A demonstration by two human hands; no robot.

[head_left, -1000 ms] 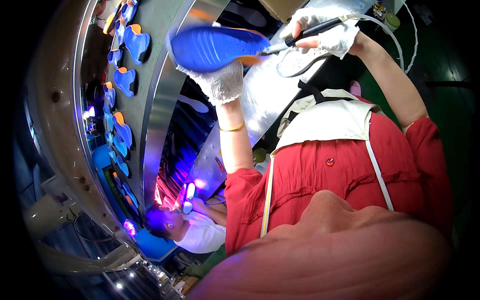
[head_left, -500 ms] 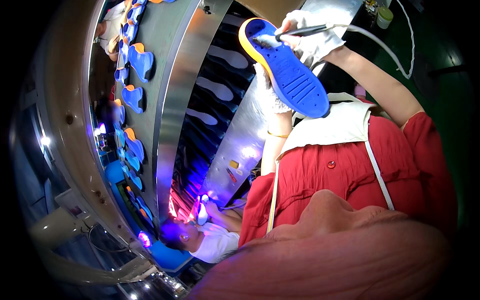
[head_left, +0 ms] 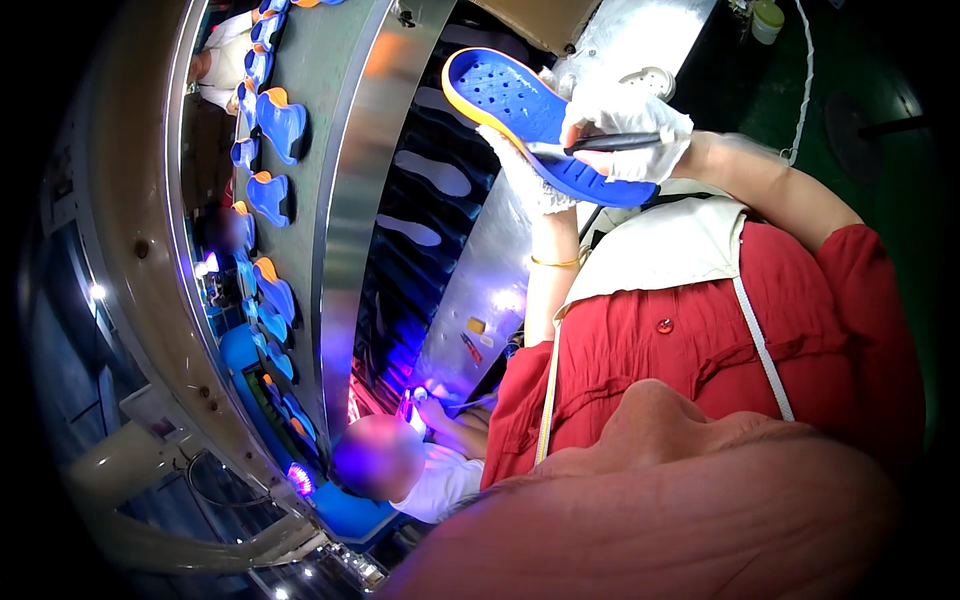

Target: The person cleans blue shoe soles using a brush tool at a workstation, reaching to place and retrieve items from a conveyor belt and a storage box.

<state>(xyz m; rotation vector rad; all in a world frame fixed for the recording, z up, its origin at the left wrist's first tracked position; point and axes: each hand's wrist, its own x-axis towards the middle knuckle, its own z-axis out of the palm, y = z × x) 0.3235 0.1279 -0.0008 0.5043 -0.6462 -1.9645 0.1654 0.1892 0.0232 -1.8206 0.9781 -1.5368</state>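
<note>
A blue shoe sole with an orange rim [head_left: 505, 85] is held up in front of me, its pitted, ridged inner face turned up. My left hand [head_left: 532, 188], in a whitish glove, is closed on its left edge from underneath. My right hand [head_left: 640, 118], gloved in white with fingertips bare, grips a dark-handled brush [head_left: 610, 143]. The pale brush tip lies over the middle of the sole; whether it touches is hard to tell. Part of the sole's near end is hidden behind my right hand.
At left, a green conveyor belt [head_left: 335, 110] carries several blue-and-orange soles [head_left: 281, 125]. White insole shapes [head_left: 432, 173] lie on a dark surface beside the metal table [head_left: 455, 290]. A yellow block [head_left: 476, 325] sits there. One co-worker [head_left: 440, 480] works lower left, another [head_left: 228, 60] beyond the belt.
My right hand has drawn the brush from the sole's far end toward its middle. The sole has shifted left and tilted. The brush's pale tube has swung mostly out of sight.
</note>
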